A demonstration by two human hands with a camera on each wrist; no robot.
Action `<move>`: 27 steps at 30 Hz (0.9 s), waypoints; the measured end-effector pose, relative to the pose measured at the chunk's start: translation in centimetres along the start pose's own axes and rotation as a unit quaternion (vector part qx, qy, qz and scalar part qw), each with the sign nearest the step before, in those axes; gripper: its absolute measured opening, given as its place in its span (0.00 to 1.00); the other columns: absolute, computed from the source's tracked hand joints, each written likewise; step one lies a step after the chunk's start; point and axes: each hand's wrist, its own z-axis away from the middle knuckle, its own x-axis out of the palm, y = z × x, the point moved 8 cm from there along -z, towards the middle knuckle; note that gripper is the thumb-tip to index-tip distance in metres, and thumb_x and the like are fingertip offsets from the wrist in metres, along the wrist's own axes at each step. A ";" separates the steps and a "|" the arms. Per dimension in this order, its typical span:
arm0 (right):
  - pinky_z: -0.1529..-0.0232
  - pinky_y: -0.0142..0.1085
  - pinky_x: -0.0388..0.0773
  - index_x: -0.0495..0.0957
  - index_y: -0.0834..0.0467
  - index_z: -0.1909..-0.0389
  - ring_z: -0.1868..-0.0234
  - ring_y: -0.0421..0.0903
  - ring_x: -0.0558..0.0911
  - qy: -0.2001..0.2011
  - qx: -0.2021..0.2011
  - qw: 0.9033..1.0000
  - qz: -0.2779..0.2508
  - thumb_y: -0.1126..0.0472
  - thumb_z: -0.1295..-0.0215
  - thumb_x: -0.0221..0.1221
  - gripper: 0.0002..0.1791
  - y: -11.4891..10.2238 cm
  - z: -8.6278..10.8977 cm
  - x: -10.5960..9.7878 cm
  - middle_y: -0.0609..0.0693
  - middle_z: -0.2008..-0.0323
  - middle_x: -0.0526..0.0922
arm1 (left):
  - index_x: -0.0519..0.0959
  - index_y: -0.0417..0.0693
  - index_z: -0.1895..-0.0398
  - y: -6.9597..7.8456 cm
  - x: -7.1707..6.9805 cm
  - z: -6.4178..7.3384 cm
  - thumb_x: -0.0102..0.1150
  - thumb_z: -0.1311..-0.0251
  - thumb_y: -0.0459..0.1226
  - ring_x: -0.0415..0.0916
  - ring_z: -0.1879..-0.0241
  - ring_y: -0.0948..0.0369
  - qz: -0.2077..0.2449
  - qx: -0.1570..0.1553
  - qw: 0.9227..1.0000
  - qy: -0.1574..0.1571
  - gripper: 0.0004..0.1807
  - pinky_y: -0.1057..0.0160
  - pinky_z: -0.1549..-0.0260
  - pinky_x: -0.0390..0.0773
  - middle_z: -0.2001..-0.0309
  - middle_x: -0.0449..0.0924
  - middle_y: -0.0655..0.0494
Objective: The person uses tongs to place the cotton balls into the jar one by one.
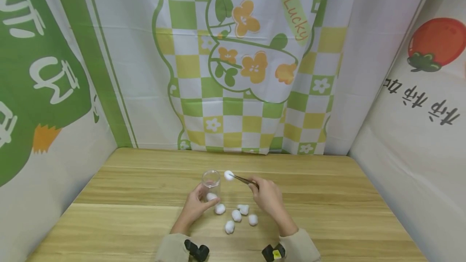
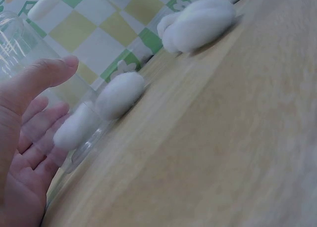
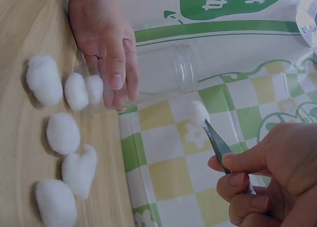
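Observation:
My left hand (image 1: 196, 205) holds a clear jar (image 1: 211, 181) upright on the table, thumb on one side and fingers round the other. Its mouth is uncovered, and a cotton ball (image 2: 77, 127) lies at the bottom. Another cotton ball (image 1: 220, 208) sits just outside, by the jar's base. My right hand (image 1: 267, 195) pinches metal tweezers (image 3: 218, 143) between thumb and fingers. Their tips hold a cotton ball (image 3: 199, 113) in the air, to the right of the jar's rim and apart from it.
Several loose cotton balls (image 1: 236, 215) lie on the wooden table (image 1: 327, 197) between my forearms. A green and yellow checked cloth (image 1: 233, 124) hangs behind the table's back edge. Printed cloth walls (image 1: 411, 153) stand at both sides.

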 end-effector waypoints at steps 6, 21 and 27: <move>0.86 0.25 0.55 0.83 0.53 0.55 0.85 0.36 0.63 -0.004 -0.006 1.000 0.001 0.62 0.35 0.58 0.10 -0.5 -0.2 -0.4 0.47 0.80 0.81 | 0.71 0.45 0.39 0.1 0.0 0.0 0.71 0.49 0.37 0.69 0.34 0.44 0.005 0.003 1.000 -0.001 0.32 0.43 0.31 0.66 0.37 0.74 0.41; 0.85 0.26 0.56 0.83 0.54 0.58 0.83 0.37 0.66 0.024 -0.041 0.999 0.012 0.62 0.37 0.60 0.08 -2.4 -0.5 -1.4 0.49 0.79 0.83 | 0.73 0.45 0.41 -0.2 0.0 -0.1 0.72 0.50 0.36 0.71 0.36 0.45 0.014 0.007 1.000 0.008 0.31 0.44 0.32 0.68 0.39 0.76 0.41; 0.84 0.26 0.56 0.83 0.52 0.57 0.83 0.37 0.66 0.015 -0.032 0.999 0.020 0.61 0.36 0.60 0.09 -2.6 -0.8 -1.0 0.48 0.78 0.83 | 0.73 0.45 0.42 -0.2 0.0 -0.3 0.72 0.51 0.34 0.73 0.37 0.46 0.018 0.005 1.000 0.012 0.31 0.45 0.32 0.68 0.41 0.78 0.42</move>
